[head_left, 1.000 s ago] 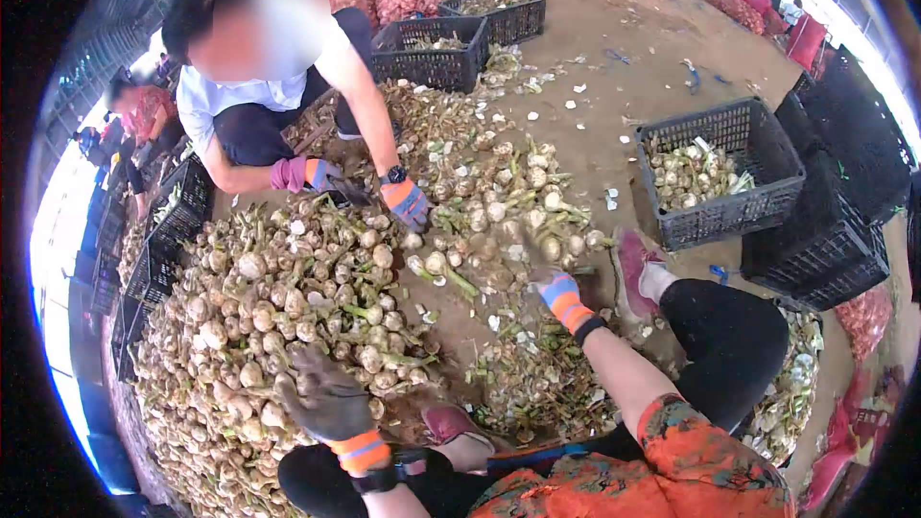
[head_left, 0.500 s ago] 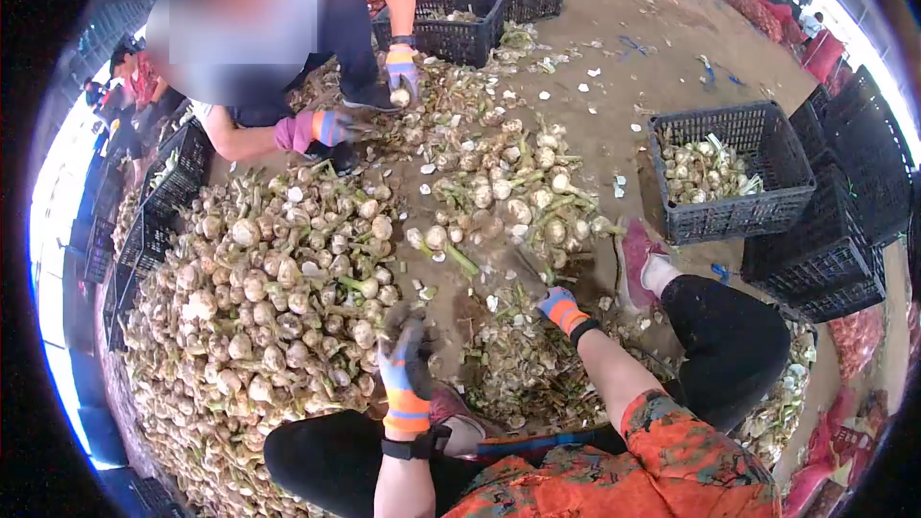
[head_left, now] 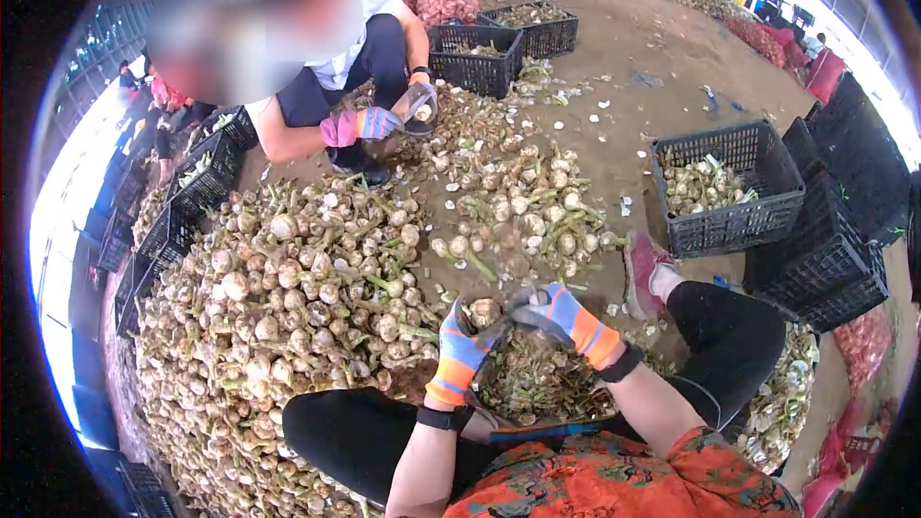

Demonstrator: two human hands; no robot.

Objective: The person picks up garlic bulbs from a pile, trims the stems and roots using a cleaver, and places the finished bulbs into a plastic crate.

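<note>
My left hand point(head_left: 459, 350), in a blue and orange glove, holds a garlic bulb point(head_left: 484, 312) up in front of me. My right hand point(head_left: 568, 318), gloved the same way, grips a dark cutting tool point(head_left: 519, 307) whose tip meets the bulb. Both hands are above a heap of cut stalks and skins point(head_left: 537, 379) between my knees. A big pile of untrimmed garlic point(head_left: 288, 297) lies to my left.
A person crouches across the pile, and their gloved hands point(head_left: 398, 115) hold a bulb. A smaller garlic pile point(head_left: 523, 201) lies ahead. A black crate point(head_left: 729, 221) holding garlic stands at right beside stacked crates point(head_left: 835, 249). More crates point(head_left: 480, 62) stand behind.
My left hand left the big pile with a bulb and rose to the middle. My right hand drew back from the small pile to meet it. The other person shifted right.
</note>
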